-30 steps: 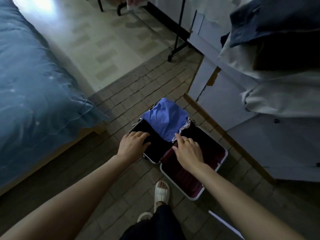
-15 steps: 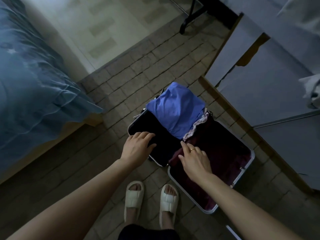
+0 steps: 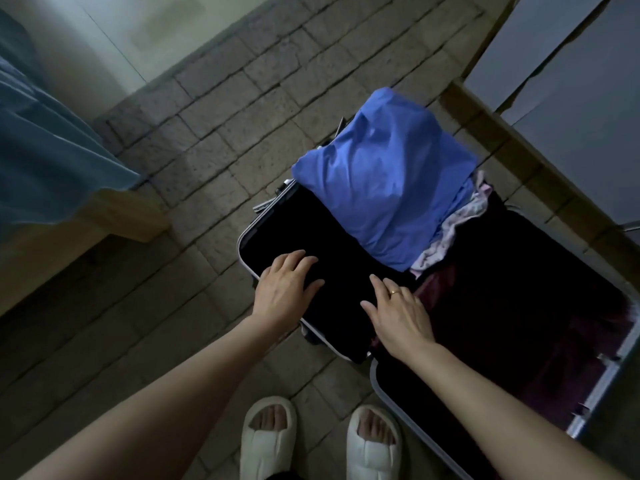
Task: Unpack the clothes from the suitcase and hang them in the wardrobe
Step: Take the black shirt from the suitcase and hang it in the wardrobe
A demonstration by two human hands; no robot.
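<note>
While my fingers lie nearly straight and spread, neither hand has hold of anything: my left hand point(image 3: 285, 289) rests flat on the black fabric panel point(image 3: 311, 237) covering the left half of the open grey-rimmed hard-shell suitcase point(image 3: 375, 379), and my right hand point(image 3: 401, 313), a thin gold ring on one finger, lies palm down just beside it, near the hinge line where the black half meets the dark maroon-lined half point(image 3: 502, 323). Whether my fingertips are pressing or only touching the cloth, I cannot tell.

Just beyond my fingers sits a bulky folded bright blue garment point(image 3: 388, 188), heaped at the far end of the case and spilling over its rim, with a pale floral-print cloth point(image 3: 446, 237) poking out from under its right edge. Both are still packed, so I judge the unpacking barely begun: nothing from the case is lifted, and everything remains to be hung.

Around me, the suitcase lies on the grey brick-pattern floor point(image 3: 214, 140), and my feet in white padded slippers point(image 3: 268, 434) stand just short of its near corner. A blue quilt on a wooden bed frame point(image 3: 52, 161) fills the left. To the right stand pale grey cabinet panels point(image 3: 554, 64), close against the case, leaving little room on that side.
</note>
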